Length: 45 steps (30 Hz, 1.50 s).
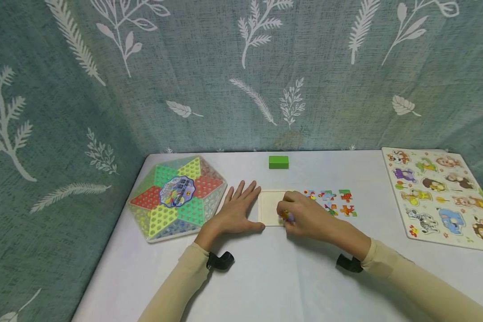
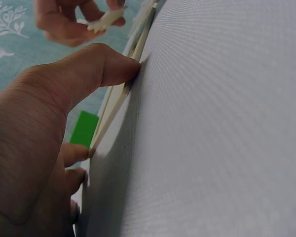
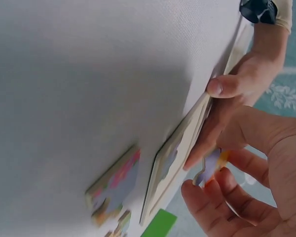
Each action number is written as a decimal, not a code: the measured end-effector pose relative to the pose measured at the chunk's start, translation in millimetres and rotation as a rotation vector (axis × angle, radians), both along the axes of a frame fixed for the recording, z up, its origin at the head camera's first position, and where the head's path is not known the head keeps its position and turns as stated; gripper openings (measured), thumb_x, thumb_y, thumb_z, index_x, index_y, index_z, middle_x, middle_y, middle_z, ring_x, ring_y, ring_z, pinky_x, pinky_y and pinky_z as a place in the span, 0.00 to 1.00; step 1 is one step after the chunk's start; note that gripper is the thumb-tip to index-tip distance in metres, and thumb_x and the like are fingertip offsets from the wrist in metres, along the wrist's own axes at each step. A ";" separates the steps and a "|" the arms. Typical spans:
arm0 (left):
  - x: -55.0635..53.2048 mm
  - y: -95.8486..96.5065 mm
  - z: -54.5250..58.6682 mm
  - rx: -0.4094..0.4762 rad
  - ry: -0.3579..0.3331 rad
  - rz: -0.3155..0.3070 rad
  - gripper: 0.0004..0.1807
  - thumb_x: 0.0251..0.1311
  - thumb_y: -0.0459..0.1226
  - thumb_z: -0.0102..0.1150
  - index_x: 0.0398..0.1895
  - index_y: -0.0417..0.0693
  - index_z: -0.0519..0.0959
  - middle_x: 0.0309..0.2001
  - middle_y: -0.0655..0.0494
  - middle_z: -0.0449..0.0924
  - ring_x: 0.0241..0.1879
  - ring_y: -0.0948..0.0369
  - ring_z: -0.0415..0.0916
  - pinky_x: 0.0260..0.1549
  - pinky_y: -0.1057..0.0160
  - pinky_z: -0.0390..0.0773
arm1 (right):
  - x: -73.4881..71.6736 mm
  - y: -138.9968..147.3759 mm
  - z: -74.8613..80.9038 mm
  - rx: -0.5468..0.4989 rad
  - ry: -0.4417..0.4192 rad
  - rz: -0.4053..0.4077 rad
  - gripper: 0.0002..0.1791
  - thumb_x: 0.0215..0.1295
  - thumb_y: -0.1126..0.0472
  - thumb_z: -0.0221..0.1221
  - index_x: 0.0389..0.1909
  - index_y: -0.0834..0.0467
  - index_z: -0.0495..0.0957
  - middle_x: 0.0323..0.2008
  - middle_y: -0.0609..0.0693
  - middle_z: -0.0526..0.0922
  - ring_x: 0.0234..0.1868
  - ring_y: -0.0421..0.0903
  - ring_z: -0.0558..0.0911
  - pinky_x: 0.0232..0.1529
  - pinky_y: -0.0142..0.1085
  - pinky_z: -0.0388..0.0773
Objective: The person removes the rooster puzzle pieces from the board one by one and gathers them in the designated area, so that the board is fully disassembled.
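Observation:
A shallow wooden puzzle tray lies on the white table. My left hand rests at its left side with fingers spread; the left wrist view shows the thumb touching the tray's near edge. Over the tray's right part, my right hand pinches a small purple and yellow jigsaw piece above the surface. Its pale underside shows in the left wrist view. Inside the tray, the right wrist view shows a purplish piece at one end. Several colourful jigsaw pieces lie right of the tray, some partly hidden behind the right hand.
A green block stands behind the tray. At left lies a hexagonal Chinese checkers board with a coloured star. An animal peg puzzle board lies at the far right. A patterned grey-green curtain borders the table's back and left.

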State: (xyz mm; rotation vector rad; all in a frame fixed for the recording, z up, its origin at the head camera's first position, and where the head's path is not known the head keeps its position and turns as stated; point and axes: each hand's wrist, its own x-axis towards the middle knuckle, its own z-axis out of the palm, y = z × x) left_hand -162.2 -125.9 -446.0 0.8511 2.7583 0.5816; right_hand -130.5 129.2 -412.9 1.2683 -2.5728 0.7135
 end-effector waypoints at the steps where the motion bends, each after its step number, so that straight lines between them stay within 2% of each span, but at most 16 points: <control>1: 0.0 0.2 0.1 -0.003 -0.001 0.001 0.61 0.50 0.62 0.67 0.82 0.52 0.47 0.81 0.56 0.37 0.78 0.50 0.27 0.72 0.44 0.28 | 1.2 2.1 0.8 0.006 0.006 -0.005 0.11 0.46 0.70 0.67 0.29 0.54 0.79 0.31 0.44 0.73 0.33 0.40 0.71 0.32 0.33 0.72; 10: 0.1 0.0 2.6 -0.006 0.017 0.000 0.60 0.49 0.61 0.68 0.81 0.50 0.49 0.81 0.54 0.39 0.78 0.49 0.29 0.72 0.42 0.30 | 9.3 23.3 6.3 0.022 0.010 -0.058 0.11 0.45 0.71 0.66 0.28 0.54 0.80 0.33 0.43 0.75 0.35 0.40 0.72 0.34 0.33 0.74; 20: -0.7 -0.1 -1.1 -0.005 0.008 -0.001 0.61 0.49 0.62 0.68 0.81 0.51 0.48 0.81 0.55 0.38 0.78 0.50 0.28 0.72 0.43 0.29 | 15.4 42.5 8.8 0.030 0.025 -0.094 0.11 0.45 0.70 0.68 0.29 0.53 0.81 0.31 0.42 0.74 0.33 0.38 0.71 0.31 0.33 0.72; 23: -1.2 0.1 -1.4 0.001 0.009 -0.003 0.61 0.49 0.62 0.68 0.81 0.51 0.48 0.81 0.55 0.38 0.78 0.50 0.28 0.72 0.44 0.29 | 18.1 49.1 8.5 0.036 0.026 -0.120 0.12 0.45 0.70 0.68 0.29 0.53 0.81 0.31 0.41 0.74 0.34 0.37 0.71 0.34 0.34 0.73; 32: -1.0 0.3 0.1 0.000 0.009 -0.009 0.60 0.49 0.61 0.68 0.81 0.50 0.49 0.81 0.54 0.39 0.78 0.49 0.29 0.72 0.43 0.30 | 25.7 65.1 9.2 0.069 0.000 -0.199 0.10 0.49 0.67 0.71 0.32 0.53 0.84 0.34 0.41 0.76 0.35 0.38 0.73 0.34 0.35 0.74; 45: -0.5 0.1 0.7 -0.010 0.010 -0.007 0.60 0.50 0.61 0.68 0.81 0.50 0.48 0.81 0.54 0.38 0.78 0.49 0.28 0.72 0.43 0.30 | 34.8 83.2 7.2 0.034 0.023 -0.227 0.11 0.46 0.68 0.72 0.32 0.54 0.84 0.34 0.42 0.77 0.34 0.39 0.74 0.32 0.35 0.76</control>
